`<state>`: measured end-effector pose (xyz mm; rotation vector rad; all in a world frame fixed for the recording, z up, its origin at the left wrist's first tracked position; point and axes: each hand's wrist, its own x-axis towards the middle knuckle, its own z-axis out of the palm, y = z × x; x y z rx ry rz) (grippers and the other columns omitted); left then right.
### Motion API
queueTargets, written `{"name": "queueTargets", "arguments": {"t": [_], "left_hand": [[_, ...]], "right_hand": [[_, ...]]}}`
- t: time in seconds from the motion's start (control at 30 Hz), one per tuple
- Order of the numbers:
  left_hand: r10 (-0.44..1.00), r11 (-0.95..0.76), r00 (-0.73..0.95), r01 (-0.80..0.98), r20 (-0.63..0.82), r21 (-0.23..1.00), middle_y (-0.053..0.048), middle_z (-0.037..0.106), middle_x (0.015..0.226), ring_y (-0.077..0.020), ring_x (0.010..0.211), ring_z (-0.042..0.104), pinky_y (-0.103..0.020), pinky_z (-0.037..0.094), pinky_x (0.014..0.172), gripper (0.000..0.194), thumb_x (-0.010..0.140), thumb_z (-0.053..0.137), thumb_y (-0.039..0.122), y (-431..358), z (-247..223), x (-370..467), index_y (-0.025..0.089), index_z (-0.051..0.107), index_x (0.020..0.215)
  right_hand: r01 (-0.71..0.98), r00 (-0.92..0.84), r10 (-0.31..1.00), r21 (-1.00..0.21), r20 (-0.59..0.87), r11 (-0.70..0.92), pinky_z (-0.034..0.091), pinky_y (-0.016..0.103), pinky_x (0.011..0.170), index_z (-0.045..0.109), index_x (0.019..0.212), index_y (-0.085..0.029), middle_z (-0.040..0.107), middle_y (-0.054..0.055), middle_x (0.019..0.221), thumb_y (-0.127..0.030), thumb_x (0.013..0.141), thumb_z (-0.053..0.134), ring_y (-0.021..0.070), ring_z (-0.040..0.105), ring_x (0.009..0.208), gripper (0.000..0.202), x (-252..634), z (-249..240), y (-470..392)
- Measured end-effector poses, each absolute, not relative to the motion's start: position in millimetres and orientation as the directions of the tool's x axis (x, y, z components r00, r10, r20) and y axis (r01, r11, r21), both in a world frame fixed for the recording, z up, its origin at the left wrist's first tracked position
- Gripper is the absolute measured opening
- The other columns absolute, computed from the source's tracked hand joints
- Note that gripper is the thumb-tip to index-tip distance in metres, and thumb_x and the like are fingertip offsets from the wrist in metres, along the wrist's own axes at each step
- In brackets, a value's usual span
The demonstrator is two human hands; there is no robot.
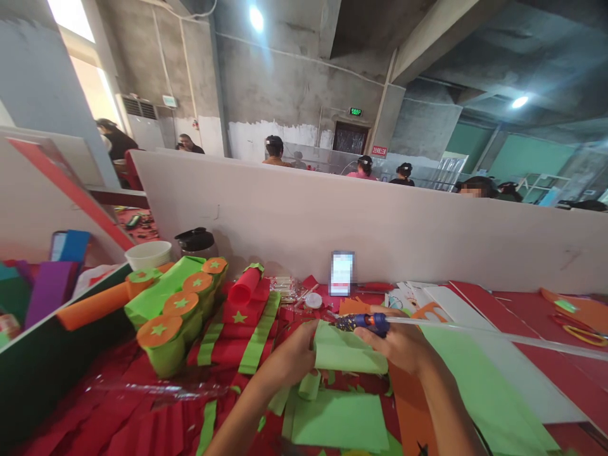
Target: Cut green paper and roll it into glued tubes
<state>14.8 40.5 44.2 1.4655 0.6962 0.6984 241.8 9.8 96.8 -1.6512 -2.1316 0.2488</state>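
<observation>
My left hand (297, 353) grips the left edge of a light green sheet (349, 349), which looks rolled or folded over. In my right hand (401, 342) is a dark blue glue gun (365, 323), its tip pointing left at the sheet's upper left edge. A long clear glue stick (456, 330) runs out of its back to the right. Below the hands lies a flat light green sheet (339, 418), with a small green roll (310, 385) above it.
Green cylinders with orange star tops (159, 332) and a red roll (246, 285) stand to the left. A phone (342, 273) leans on the white partition (380, 228). Sheets (484, 373) and scissors (584, 334) lie right. People sit beyond.
</observation>
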Motion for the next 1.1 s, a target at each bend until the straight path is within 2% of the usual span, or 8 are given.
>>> {"name": "queueTargets", "arguments": {"t": [0.13, 0.33, 0.43, 0.57, 0.77, 0.97, 1.1], "left_hand": [[0.776, -0.028, 0.63, -0.016, 0.032, 0.999, -0.002, 0.07, 0.074, -0.0153, 0.058, 0.065, -0.02, 0.045, 0.05, 0.043, 0.07, 0.059, 0.008, 42, 46, 11, 0.013, 0.063, 0.112], [0.789, -0.037, 0.613, -0.011, 0.036, 0.999, -0.004, 0.071, 0.083, -0.016, 0.062, 0.064, -0.023, 0.048, 0.054, 0.047, 0.07, 0.065, 0.013, 45, 44, 8, 0.015, 0.062, 0.117], [0.78, -0.045, 0.624, -0.02, 0.048, 0.999, -0.004, 0.071, 0.083, -0.0174, 0.068, 0.065, -0.023, 0.049, 0.056, 0.048, 0.071, 0.067, 0.015, 47, 44, 5, 0.016, 0.062, 0.118], [0.789, -0.044, 0.614, 0.018, 0.024, 0.999, -0.004, 0.071, 0.081, -0.0162, 0.064, 0.064, -0.022, 0.047, 0.054, 0.052, 0.069, 0.068, 0.014, 47, 48, 4, 0.015, 0.061, 0.12], [0.788, -0.012, 0.615, 0.034, -0.012, 0.999, -0.003, 0.071, 0.081, -0.0143, 0.059, 0.062, -0.022, 0.046, 0.053, 0.053, 0.069, 0.065, 0.012, 43, 51, 6, 0.015, 0.06, 0.122], [0.792, -0.019, 0.611, 0.043, -0.011, 0.999, -0.003, 0.071, 0.08, -0.0146, 0.058, 0.064, -0.02, 0.044, 0.049, 0.053, 0.07, 0.062, 0.012, 43, 46, 10, 0.014, 0.057, 0.122], [0.783, -0.017, 0.621, 0.022, -0.001, 1.0, -0.003, 0.07, 0.078, -0.0148, 0.058, 0.064, -0.019, 0.044, 0.048, 0.052, 0.069, 0.063, 0.011, 45, 40, 11, 0.014, 0.058, 0.12]], "right_hand": [[0.882, -0.152, 0.969, -0.416, 0.195, 0.222, 0.044, 0.032, 0.069, 0.057, 0.07, -0.024, 0.064, 0.002, 0.075, -0.06, 0.087, 0.05, 0.0218, 0.06, 0.074, 0.041, 251, 92, 11], [0.856, -0.112, 0.985, -0.49, 0.128, 0.161, 0.045, 0.034, 0.07, 0.063, 0.075, -0.024, 0.069, 0.003, 0.08, -0.056, 0.088, 0.051, 0.0224, 0.061, 0.073, 0.036, 264, 90, 11], [0.838, -0.104, 0.985, -0.521, 0.135, 0.16, 0.046, 0.035, 0.07, 0.066, 0.08, -0.025, 0.07, 0.004, 0.083, -0.053, 0.089, 0.05, 0.0235, 0.062, 0.075, 0.034, 271, 92, 9], [0.8, -0.112, 0.988, -0.58, 0.109, 0.154, 0.048, 0.034, 0.071, 0.068, 0.086, -0.026, 0.07, 0.003, 0.085, -0.055, 0.089, 0.049, 0.0236, 0.064, 0.076, 0.035, 276, 92, 6], [0.836, -0.094, 0.978, -0.519, 0.186, 0.179, 0.048, 0.035, 0.084, 0.069, 0.084, -0.028, 0.071, 0.003, 0.102, -0.058, 0.086, 0.054, 0.0271, 0.062, 0.1, 0.035, 265, 91, 6], [0.833, -0.209, 0.949, -0.466, 0.236, 0.299, 0.046, 0.029, 0.067, 0.061, 0.072, -0.024, 0.066, 0.001, 0.074, -0.056, 0.089, 0.052, 0.0198, 0.061, 0.071, 0.037, 241, 94, 10], [0.832, -0.23, 0.938, -0.448, 0.26, 0.329, 0.042, 0.028, 0.063, 0.055, 0.069, -0.022, 0.061, 0.0, 0.071, -0.056, 0.089, 0.052, 0.0175, 0.058, 0.067, 0.04, 232, 94, 13]]}}
